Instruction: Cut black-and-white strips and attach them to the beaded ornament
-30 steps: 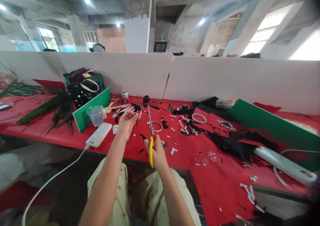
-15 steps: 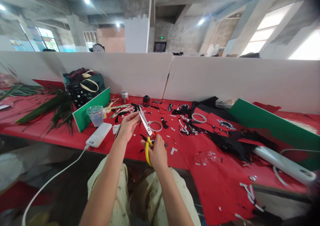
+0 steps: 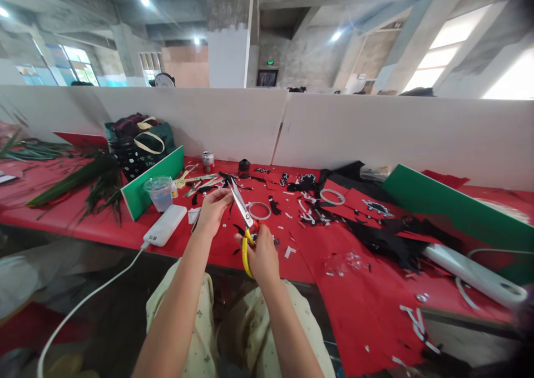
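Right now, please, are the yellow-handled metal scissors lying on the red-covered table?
No, the right hand is holding the scissors, with their blades close to the left hand.

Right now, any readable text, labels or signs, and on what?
"ERA" on the dark green bag; characters above it blurred.
Green lit sign: too small.
White power bank: marking too small.
Drink can: print too small.
Plastic cup: label blurred.
Pillar: marks unreadable.
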{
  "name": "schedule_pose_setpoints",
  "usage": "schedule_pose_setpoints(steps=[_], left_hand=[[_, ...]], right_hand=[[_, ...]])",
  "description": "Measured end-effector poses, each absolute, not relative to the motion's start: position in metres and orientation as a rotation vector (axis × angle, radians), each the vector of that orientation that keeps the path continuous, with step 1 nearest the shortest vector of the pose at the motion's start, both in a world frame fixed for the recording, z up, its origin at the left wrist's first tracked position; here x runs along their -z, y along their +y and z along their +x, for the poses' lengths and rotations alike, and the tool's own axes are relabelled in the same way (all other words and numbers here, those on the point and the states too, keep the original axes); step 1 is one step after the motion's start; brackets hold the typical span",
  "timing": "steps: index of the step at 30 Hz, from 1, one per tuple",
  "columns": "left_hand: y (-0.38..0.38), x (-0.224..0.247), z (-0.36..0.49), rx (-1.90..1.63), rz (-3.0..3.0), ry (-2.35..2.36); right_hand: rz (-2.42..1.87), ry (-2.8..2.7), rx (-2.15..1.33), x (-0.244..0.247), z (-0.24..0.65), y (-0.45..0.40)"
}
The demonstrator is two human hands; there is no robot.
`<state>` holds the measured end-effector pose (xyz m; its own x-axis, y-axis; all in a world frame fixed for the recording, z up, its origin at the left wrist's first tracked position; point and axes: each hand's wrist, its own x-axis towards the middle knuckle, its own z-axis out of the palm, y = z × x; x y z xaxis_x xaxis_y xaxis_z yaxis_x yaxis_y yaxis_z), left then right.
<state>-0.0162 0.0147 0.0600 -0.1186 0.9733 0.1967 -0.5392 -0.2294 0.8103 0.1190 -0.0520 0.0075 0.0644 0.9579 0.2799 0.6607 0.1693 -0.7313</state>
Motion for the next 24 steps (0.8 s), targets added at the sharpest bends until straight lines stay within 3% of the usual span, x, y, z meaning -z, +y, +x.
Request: schedule_pose_setpoints(steps=[24], left_hand=[[0.015,-0.0551,-0.0147,-1.654,0.968,0.821]], right_hand=[[-1.479,-1.647,-0.615,-0.0084,0.1189,-0.053]])
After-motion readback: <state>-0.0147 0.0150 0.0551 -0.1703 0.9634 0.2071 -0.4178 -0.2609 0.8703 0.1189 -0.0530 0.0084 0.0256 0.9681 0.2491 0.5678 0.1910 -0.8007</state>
